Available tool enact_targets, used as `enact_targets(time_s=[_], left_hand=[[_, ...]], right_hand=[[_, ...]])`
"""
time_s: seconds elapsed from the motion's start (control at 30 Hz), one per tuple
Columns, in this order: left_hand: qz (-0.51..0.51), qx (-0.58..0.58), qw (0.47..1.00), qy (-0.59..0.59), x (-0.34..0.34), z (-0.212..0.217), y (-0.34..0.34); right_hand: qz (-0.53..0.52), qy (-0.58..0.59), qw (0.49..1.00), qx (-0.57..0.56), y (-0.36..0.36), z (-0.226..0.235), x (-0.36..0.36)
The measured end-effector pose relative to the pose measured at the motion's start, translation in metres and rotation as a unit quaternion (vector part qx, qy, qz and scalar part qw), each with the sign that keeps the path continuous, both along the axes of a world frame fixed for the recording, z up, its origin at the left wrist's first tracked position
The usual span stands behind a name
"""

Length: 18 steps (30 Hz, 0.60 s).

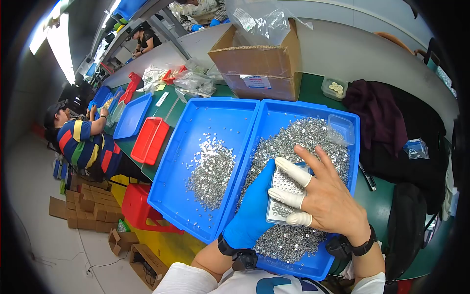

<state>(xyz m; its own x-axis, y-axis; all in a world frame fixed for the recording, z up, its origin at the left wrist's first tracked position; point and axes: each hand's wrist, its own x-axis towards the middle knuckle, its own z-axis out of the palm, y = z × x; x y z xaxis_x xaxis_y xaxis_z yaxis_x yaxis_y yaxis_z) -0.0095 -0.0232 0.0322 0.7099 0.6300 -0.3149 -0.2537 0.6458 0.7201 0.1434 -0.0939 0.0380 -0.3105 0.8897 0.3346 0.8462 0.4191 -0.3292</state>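
My left hand [250,210], in a blue glove, grips the left side of a small clear-edged tray [285,184] with rows of small metal rings on its white face. My right hand [335,198] is bare except for white finger cots on three fingers. Those covered fingers lie stretched across the tray's face, while the other two digits point away, apart. Part of the tray is hidden beneath them. Both hands are over a blue bin [306,107] holding a deep heap of small metal rings [293,134]. A clear plastic box [340,129] rests on the heap's far right.
Left of it, another blue bin [174,183] holds a smaller pile of metal pieces [211,174]. Behind stands an open cardboard box [259,66]. A cutter knife [367,177] and dark cloth [377,115] lie right. Beyond a red bin [150,141], a co-worker [85,142] sits at far left.
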Motion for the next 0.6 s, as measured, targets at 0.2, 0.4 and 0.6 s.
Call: enact_targets(time_s=[0.2,0.4,0.6], left_hand=[[-0.010,-0.084,0.994,-0.063,-0.003,-0.011,0.006],[-0.042,-0.178,0.968,-0.170,-0.006,-0.019,0.012],[-0.060,-0.217,0.950,-0.218,-0.008,-0.026,0.015]], right_hand=[[-0.007,-0.003,1.000,0.004,0.000,0.002,0.002],[0.007,0.010,1.000,0.027,-0.002,0.003,0.010],[-0.002,0.018,1.000,0.021,0.000,0.003,0.010]])
